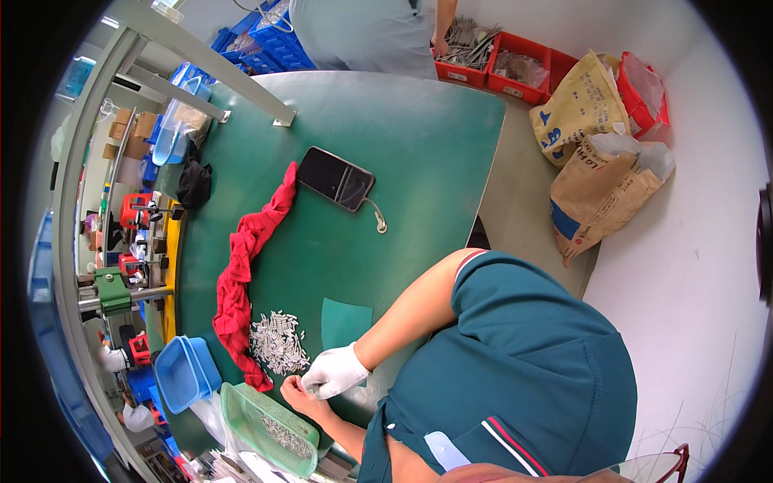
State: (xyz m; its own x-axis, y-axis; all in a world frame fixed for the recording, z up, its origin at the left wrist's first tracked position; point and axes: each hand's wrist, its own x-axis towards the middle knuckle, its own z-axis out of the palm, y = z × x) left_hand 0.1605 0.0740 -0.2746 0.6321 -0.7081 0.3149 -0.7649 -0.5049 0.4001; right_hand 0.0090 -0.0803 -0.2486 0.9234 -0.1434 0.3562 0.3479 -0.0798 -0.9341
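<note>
My right hand [332,373], in a white glove, meets my bare left hand [303,398] at the near edge of a pile of small silvery metal pins [279,342]. Both hands are closed, fingertips pinched together; whatever lies between them is too small to make out. Beside the gloved hand is a flat dark green sheet [346,320]. A twisted red cloth [235,282] runs along the pile's left side. Below my left hand stands a light green plastic basket [233,402] with small metal parts inside.
Stacked blue trays [187,374] sit left of the basket. A phone [326,173] with a cable lies farther up the green table [411,137]. Beyond the table are a standing person [362,36], red bins [519,90] and large sacks [600,197]. A metal frame [72,201] rises at left.
</note>
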